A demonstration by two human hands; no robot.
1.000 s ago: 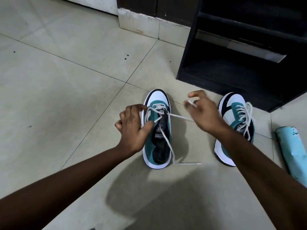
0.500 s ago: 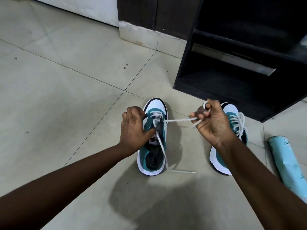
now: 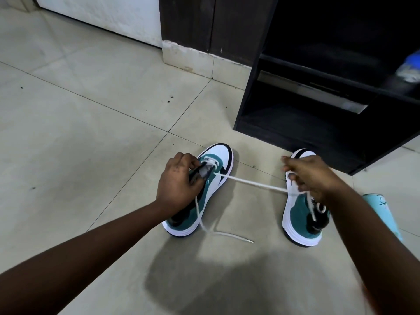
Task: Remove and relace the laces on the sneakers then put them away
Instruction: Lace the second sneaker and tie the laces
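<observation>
Pulling a white lace (image 3: 252, 183) sideways, the right hand (image 3: 311, 176) is pinching it between curled fingers and drawing it taut out of the teal-and-white sneaker (image 3: 204, 189) on the left; the left hand (image 3: 177, 180) is gripping that sneaker's throat by the eyelets, fingers curled round the tongue, tipping it onto its side on the tiled floor (image 3: 91, 133); the lace's other end is trailing loosely past the heel, its tip lying on the tile; by my reading this is the lace-pulling step, though whether unlacing or relacing cannot be told; the next move is calling for feeding the stiff tip through the next eyelet; the second sneaker (image 3: 300, 221) is standing just beside the right hand, already carrying laces; the lace is looking flat, woven and limp; the soles are looking thick, rubbery and ridged; a dark open shoe cabinet (image 3: 295, 123) is waiting behind.
</observation>
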